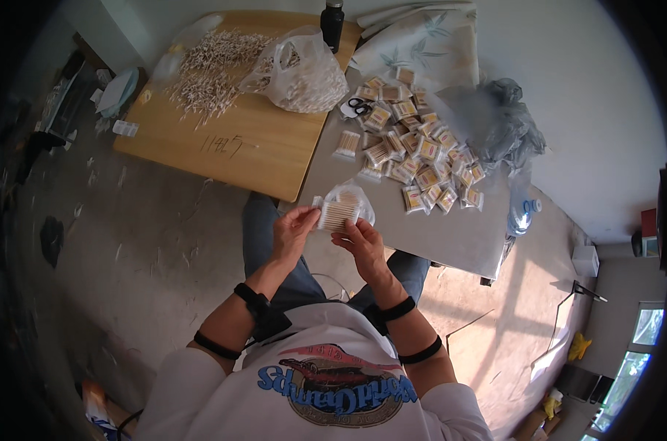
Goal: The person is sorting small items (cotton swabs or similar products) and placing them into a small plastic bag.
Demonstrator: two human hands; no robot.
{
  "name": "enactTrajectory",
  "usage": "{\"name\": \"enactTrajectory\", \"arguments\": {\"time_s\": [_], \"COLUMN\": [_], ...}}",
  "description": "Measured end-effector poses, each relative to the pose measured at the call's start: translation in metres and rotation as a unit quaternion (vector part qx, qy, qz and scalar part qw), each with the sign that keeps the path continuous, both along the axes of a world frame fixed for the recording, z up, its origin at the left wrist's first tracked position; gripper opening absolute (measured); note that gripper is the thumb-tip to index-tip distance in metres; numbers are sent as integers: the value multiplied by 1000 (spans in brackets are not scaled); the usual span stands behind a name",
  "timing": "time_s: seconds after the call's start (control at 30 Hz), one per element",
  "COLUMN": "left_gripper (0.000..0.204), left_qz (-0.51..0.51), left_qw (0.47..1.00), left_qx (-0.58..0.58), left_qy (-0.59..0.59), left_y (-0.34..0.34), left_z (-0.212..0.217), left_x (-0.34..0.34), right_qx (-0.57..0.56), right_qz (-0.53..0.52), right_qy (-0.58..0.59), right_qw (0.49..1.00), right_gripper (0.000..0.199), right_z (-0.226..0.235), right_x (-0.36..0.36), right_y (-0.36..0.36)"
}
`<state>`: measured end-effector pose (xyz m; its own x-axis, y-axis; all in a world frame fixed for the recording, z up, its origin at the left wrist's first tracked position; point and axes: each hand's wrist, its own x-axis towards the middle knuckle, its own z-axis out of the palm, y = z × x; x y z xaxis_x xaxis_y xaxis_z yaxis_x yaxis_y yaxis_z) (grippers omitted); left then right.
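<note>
Person seen from above, wearing a white short-sleeved shirt (pixel 311 367) with a blue, red and tan printed graphic on the chest, and blue jeans (pixel 263 235). Each forearm carries two black bands: one at the wrist (pixel 251 298), with a small black unit attached, and a thinner one nearer the elbow (pixel 216 345).

A makeshift home packing workshop. A wooden board (pixel 238 140) and a grey table (pixel 436 228) on a stained concrete floor (pixel 142 242) hold loose cotton swabs (pixel 212 70) and many small filled packets (pixel 414 147).
</note>
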<state>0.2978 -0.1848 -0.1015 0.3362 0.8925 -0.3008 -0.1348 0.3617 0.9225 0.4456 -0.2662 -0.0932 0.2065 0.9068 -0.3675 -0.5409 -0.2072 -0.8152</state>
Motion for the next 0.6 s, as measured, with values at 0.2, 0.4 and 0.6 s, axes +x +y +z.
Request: {"name": "enactTrajectory", "arguments": {"time_s": [0.2,0.4,0.6], "left_gripper": [17,22,36], "left_qz": [62,47,61], "left_qw": [984,967,975], "left_qx": [125,136,138], "left_qy": [115,209,165], "left_y": [0,-17,-6], "left_z": [-37,-37,-51], "left_x": [1,7,12], "right_qx": [-54,-129,-162], "right_qz": [-23,-42,-108], "right_qy": [38,-17,-169], "right_qw": [998,991,966], "right_gripper": [34,33,40], "right_z": [-17,-35,-24], "right_x": [-10,-4,21], "right_y": [3,3,3]}}
